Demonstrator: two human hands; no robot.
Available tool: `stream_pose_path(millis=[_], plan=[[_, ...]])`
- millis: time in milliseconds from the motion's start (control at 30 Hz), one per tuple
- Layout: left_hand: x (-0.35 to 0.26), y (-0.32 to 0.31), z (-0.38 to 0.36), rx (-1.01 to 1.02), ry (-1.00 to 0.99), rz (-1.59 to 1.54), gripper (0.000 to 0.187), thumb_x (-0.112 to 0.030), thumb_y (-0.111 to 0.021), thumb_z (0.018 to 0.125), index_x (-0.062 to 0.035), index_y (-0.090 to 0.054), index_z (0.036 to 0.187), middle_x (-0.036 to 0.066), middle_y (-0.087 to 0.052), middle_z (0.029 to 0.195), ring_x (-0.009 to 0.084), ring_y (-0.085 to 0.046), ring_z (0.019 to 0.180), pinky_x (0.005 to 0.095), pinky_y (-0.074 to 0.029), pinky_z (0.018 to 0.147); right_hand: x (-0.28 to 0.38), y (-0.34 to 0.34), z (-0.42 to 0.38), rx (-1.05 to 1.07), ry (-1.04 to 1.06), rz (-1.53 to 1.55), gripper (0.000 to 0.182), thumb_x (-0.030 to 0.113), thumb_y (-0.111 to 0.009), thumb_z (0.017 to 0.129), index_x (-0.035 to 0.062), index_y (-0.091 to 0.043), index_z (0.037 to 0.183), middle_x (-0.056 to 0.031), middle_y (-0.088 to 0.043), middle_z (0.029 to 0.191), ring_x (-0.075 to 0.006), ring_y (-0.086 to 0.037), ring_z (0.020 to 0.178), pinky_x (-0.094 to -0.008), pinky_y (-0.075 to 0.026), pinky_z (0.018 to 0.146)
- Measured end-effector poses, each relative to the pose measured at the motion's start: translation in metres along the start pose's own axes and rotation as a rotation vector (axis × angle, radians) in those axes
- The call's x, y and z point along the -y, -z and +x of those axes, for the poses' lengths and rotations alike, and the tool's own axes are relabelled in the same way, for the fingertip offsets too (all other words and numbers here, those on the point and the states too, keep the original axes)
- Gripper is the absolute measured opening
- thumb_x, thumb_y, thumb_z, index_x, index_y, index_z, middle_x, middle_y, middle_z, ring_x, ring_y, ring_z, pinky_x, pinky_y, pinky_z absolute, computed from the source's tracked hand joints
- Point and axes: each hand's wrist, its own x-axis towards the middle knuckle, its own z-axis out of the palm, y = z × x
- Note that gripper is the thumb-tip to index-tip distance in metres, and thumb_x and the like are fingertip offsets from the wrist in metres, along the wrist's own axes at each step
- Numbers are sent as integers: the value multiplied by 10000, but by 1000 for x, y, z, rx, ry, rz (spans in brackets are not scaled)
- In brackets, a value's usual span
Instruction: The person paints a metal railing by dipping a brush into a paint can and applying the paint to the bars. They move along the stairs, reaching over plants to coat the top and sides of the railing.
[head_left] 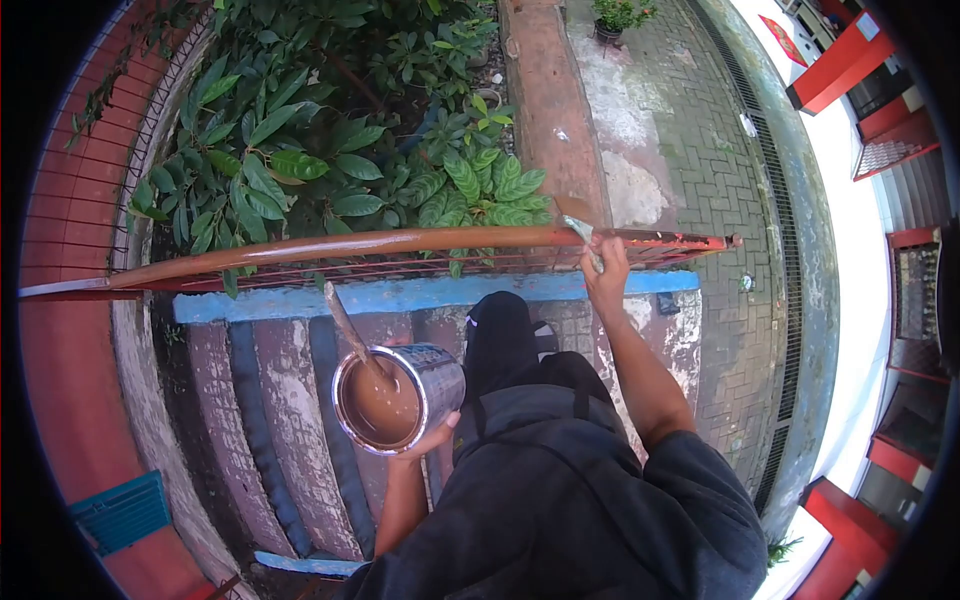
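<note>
My left hand [432,437] is wrapped round the underside of a paint can [432,380], which is tilted so that the brown paint inside shows. A wooden stick [345,320] stands in the paint and leans out over the rim. With my right hand [605,272] I grip a paintbrush [580,230], its bristles against the top of a metal handrail [400,241]. To the left of the brush the rail is glossy brown; to the right it is darker, with worn red patches. My fingers partly hide the brush handle.
Steps [290,400] with peeling paint lie below the rail, edged by a blue strip [430,294]. Leafy plants [270,180] grow behind the rail. Brick paving [725,200] and a drain grate [785,300] run along the right. A red wall [80,400] stands at the left.
</note>
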Motion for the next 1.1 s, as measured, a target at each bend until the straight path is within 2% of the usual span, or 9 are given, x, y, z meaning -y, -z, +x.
stream_pose_path(millis=[233,300,433,533,733,833,900,933,1100], plan=[[-12,-16,13,-25,40,-71,1198,-332,-924,635,-36,-223,1560,166,-432,1458,295,-508,1322,438,-432,1112,-12,-2,-36,39,-48,18,118,-4,-723,885,-34,-631,951,-176,-568,912,-371,-637,870,-429,-509,764],[-9,-20,17,-25,3,-77,1198,-339,-925,625,-41,-232,1556,163,-437,1448,295,-505,1322,441,-433,1110,-11,6,-44,49,-92,27,127,2,-724,859,-35,-636,944,-165,-578,911,-318,-631,836,-384,-499,750],[-5,-28,23,-36,-50,-108,1199,-358,-925,599,-55,-254,1546,154,-447,1423,300,-495,1321,454,-432,1109,-8,19,-57,49,-134,17,123,4,-721,854,-37,-644,940,-161,-586,915,-316,-636,813,-384,-502,735],[-4,-30,28,8,-57,-84,1217,-351,-923,588,-54,-245,1554,154,-447,1423,307,-495,1319,460,-433,1108,-9,32,-60,72,-121,-4,140,26,-732,874,-29,-659,981,-172,-601,914,-363,-647,813,-418,-519,743],[4,-38,32,16,-58,-123,1244,-327,-918,583,-54,-216,1573,158,-440,1437,309,-475,1341,459,-419,1121,0,60,-65,126,-146,21,106,29,-732,882,-31,-654,922,-156,-620,855,-315,-685,813,-392,-568,784],[-1,-37,33,33,-81,-92,1231,-315,-913,590,-59,-219,1574,160,-436,1440,309,-468,1348,459,-422,1122,-3,67,-67,89,-310,223,146,40,-693,954,-18,-577,888,-140,-632,877,-281,-721,858,-392,-603,824],[5,-31,29,61,-47,-69,1229,-308,-912,590,-59,-219,1574,161,-435,1441,308,-468,1347,458,-429,1118,-14,64,-64,-276,-646,760,206,53,-640,1017,18,-478,895,-137,-627,928,-293,-736,897,-385,-629,849],[7,-30,28,91,-15,-50,1226,-301,-911,590,-59,-219,1573,162,-434,1441,307,-469,1346,457,-436,1113,-24,62,-57,-373,-675,925,241,37,-596,1037,54,-399,898,-170,-615,1009,-345,-723,998,-383,-638,911],[-2,-34,28,99,29,-101,1222,-293,-908,590,-52,-220,1570,154,-430,1449,304,-467,1357,461,-421,1128,-74,36,-20,-770,-943,1432,150,30,-564,1035,-29,-445,1105,-256,-560,1214,-375,-637,1185,-400,-611,1031]])
